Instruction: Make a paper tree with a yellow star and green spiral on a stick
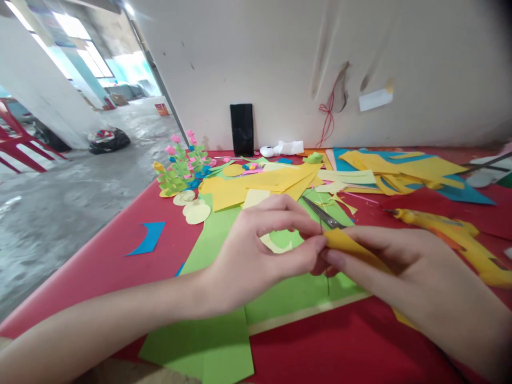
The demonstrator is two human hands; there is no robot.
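My left hand point(276, 240) pinches the tip of a yellow paper strip point(352, 246) against a thin dark wire point(328, 285), which sticks out above and below the fingertips. My right hand point(416, 272) is closed on the same strip just beside it, and the strip's tail runs down under that palm. Whether the tip is wrapped round the wire is hidden by the fingers. Beneath both hands lie green paper sheets point(228, 341). Scissors point(326, 213) rest just behind my fingertips, partly covered by my right hand.
A yellow glue gun point(452, 229) lies at the right. Yellow paper point(240, 186) and blue sheets point(476, 194) spread across the back. Paper flowers point(182, 165) stand at the back left, near pale paper discs point(198, 212). A phone point(242, 130) leans on the wall.
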